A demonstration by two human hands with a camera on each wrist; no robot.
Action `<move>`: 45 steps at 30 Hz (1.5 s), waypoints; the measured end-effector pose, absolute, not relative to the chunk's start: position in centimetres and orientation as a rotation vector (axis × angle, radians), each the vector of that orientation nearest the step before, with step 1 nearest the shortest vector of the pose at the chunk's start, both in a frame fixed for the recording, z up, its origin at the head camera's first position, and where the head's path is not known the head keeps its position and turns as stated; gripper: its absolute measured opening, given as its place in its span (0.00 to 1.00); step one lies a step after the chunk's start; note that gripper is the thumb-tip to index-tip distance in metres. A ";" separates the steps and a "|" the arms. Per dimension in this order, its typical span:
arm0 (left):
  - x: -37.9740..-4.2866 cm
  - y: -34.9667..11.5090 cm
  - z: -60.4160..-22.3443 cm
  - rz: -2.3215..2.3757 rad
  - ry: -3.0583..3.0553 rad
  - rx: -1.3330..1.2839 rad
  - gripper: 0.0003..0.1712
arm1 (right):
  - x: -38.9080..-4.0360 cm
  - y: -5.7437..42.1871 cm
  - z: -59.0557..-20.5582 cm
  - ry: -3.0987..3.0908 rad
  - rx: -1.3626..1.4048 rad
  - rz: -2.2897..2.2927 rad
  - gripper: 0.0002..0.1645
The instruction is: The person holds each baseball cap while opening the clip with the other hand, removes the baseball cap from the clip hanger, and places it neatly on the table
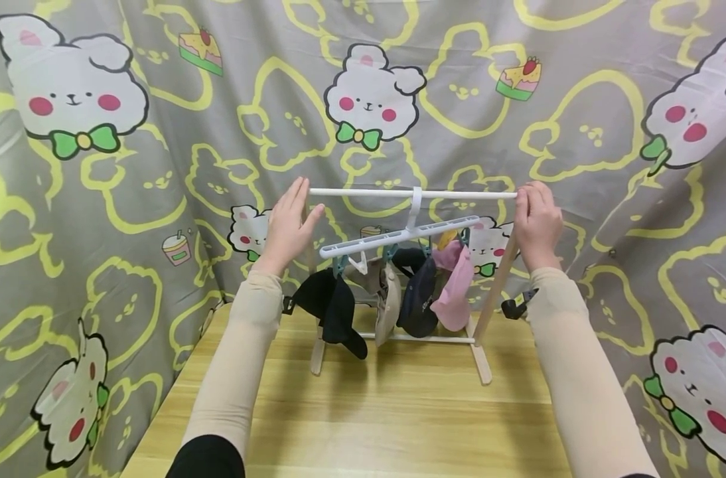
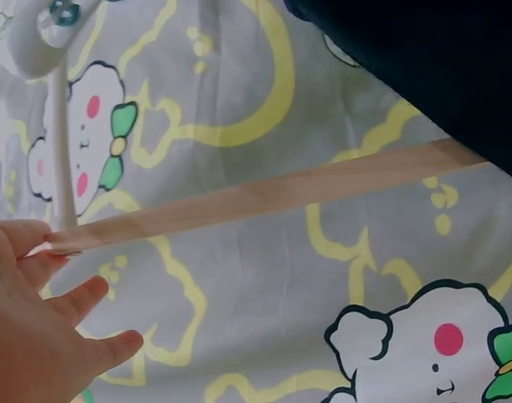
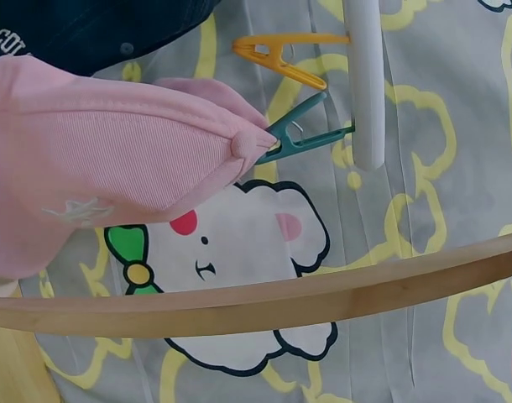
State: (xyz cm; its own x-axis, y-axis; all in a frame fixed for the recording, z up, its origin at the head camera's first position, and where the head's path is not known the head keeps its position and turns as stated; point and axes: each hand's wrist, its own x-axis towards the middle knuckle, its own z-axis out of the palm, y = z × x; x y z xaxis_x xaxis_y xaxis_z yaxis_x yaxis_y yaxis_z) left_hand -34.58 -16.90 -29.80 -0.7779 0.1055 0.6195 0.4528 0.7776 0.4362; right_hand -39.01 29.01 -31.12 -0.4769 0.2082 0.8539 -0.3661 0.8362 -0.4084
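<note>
My left hand (image 1: 287, 229) touches the left top corner of a rack with wooden posts, its fingers straight and the thumb held apart. At the opposite corner my right hand (image 1: 537, 226) grips the rack, fingers curled round the end of its white top rod (image 1: 363, 192). From that rod hangs a pale clip hanger (image 1: 387, 240), tilted up to the right. Clipped beneath it are a black cap (image 1: 333, 305), a beige cap (image 1: 388, 309), a navy cap (image 1: 421, 305) and a pink cap (image 1: 456, 292). A teal clip (image 3: 310, 138) pinches the pink cap.
The rack's feet (image 1: 482, 365) stand on a wooden tabletop (image 1: 399, 425). A grey patterned curtain (image 1: 482, 139) surrounds the table at the back and sides. Beside the teal clip, a yellow clip (image 3: 277, 54) hangs from the hanger.
</note>
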 end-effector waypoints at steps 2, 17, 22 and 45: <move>-34.0 -17.0 -30.0 -0.795 -2.397 -0.427 0.42 | -39.0 29.0 -31.2 -1.960 0.115 0.683 0.26; -29.8 -17.2 -32.6 -0.833 -2.350 -0.461 0.38 | -38.9 29.2 -31.4 -1.971 0.139 0.667 0.25; -28.7 -17.2 -33.5 -0.848 -2.279 -0.473 0.37 | -38.5 29.6 -31.3 -2.035 0.183 0.619 0.25; -26.4 -16.4 -36.2 -0.925 -2.136 -0.514 0.32 | -36.2 30.3 -32.3 -2.045 0.263 0.573 0.28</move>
State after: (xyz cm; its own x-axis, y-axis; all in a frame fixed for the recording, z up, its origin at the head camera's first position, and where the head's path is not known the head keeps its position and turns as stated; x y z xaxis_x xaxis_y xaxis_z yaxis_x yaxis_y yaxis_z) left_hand -26.39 -16.45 -36.20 -0.6457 0.0665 0.7607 0.6002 0.6600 0.4518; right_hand -36.21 30.33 -32.34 -0.5159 0.0444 0.8555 -0.4063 0.8665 -0.2900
